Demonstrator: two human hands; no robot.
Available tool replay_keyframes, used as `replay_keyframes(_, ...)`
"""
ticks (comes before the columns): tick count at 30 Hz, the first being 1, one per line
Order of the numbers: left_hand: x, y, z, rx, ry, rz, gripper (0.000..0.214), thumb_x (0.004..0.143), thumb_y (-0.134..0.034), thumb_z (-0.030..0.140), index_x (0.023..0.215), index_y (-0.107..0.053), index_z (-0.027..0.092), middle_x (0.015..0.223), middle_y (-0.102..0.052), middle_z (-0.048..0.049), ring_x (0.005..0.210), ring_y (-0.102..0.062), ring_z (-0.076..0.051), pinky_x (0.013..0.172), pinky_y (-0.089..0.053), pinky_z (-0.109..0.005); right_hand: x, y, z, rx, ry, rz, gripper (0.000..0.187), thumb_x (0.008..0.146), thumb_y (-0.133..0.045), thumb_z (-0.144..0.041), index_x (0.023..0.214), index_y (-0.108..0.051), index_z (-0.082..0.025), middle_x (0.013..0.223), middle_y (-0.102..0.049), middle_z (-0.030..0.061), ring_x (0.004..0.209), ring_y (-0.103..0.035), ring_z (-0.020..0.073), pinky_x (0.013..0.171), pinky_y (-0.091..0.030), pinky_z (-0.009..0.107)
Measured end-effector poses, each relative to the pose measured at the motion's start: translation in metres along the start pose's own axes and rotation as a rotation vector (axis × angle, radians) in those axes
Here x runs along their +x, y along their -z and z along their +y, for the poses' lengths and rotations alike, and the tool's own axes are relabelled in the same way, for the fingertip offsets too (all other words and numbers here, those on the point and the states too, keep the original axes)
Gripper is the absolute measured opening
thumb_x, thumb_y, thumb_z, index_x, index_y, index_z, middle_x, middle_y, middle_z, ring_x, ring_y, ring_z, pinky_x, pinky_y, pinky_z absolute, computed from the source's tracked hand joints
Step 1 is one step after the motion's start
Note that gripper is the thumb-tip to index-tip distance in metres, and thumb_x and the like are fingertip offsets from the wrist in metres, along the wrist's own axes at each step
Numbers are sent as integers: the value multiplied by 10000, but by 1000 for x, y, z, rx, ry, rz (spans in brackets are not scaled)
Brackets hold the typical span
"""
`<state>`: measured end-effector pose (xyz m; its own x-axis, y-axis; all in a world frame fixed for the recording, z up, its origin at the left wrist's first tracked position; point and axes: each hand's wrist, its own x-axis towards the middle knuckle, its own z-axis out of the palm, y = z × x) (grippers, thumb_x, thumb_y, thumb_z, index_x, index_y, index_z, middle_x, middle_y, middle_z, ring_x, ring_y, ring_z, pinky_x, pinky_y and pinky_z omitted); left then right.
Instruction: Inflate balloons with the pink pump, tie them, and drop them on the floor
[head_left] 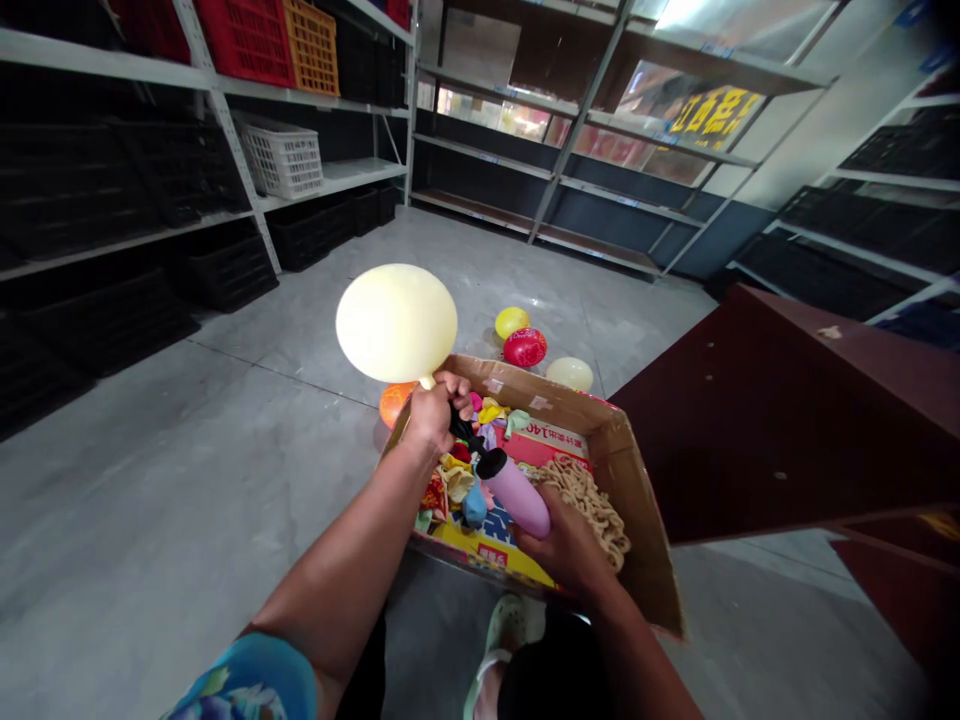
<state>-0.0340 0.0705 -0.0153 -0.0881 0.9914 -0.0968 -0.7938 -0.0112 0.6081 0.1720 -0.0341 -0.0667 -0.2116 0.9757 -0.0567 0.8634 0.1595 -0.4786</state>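
Observation:
My left hand (437, 408) is closed around the neck of a pale yellow inflated balloon (396, 322), pinching it onto the black nozzle of a pump. My right hand (564, 545) grips the lilac pump body (517, 493) from below. Both hands hover over an open cardboard box (637, 500) holding several flat uninflated balloons (459, 478) and a heap of tan rubber bands (589, 498).
On the grey floor beyond the box lie a yellow balloon (511, 321), a red one (524, 347), a cream one (569, 373) and an orange one (394, 402). A dark red table (787, 420) stands at right. Metal shelves with black, red, orange and white crates (279, 155) line the walls.

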Motion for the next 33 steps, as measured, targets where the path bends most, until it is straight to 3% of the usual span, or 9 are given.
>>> replay_keyframes(4, -7, -6, -11, 8, 56, -30, 182, 613, -485, 64, 558, -347, 170, 545, -413, 24, 400, -315, -43, 349, -262, -169, 0, 1, -14, 59, 5, -6, 286, 727, -606, -348, 959, -550, -191, 783, -646, 28, 632, -566, 162, 553, -372, 233)
replay_keyframes(7, -3, -4, -2, -17, 55, -43, 178, 591, -487, 53, 569, -354, 169, 550, -412, 31, 401, -314, -39, 355, -261, -165, -4, 8, -12, 72, 23, -16, 292, 733, -608, -349, 969, -556, -184, 822, -651, 37, 679, -578, 168, 586, -388, 239)
replay_keyframes(13, 10, 8, 29, -66, -39, -20, 198, 553, -459, 25, 573, -328, 173, 556, -408, 33, 404, -312, -40, 360, -248, -163, -16, 18, 29, 48, 42, -81, 290, 727, -601, -347, 968, -574, -188, 855, -655, 31, 745, -590, 184, 664, -425, 263)
replay_keyframes(18, 12, 11, 30, -92, -59, -3, 196, 563, -442, 21, 579, -321, 175, 562, -401, 34, 399, -310, -39, 363, -245, -163, -23, 18, 48, 38, 18, -94, 351, 721, -589, -329, 1042, -572, -189, 915, -668, 54, 788, -607, 203, 684, -434, 278)
replay_keyframes(28, -1, -3, -5, -70, 24, -22, 200, 617, -491, 48, 571, -341, 172, 553, -400, 29, 400, -316, -41, 361, -256, -174, 4, 6, -14, 11, -48, -2, 277, 718, -609, -373, 931, -555, -204, 768, -658, 36, 656, -597, 186, 570, -384, 249)
replay_keyframes(33, 1, 0, 0, -56, 47, -48, 193, 609, -489, 52, 573, -344, 173, 549, -403, 30, 400, -319, -43, 355, -248, -173, 4, 6, -16, 20, -16, 1, 313, 716, -614, -379, 964, -559, -196, 803, -662, 45, 690, -599, 190, 590, -394, 252)
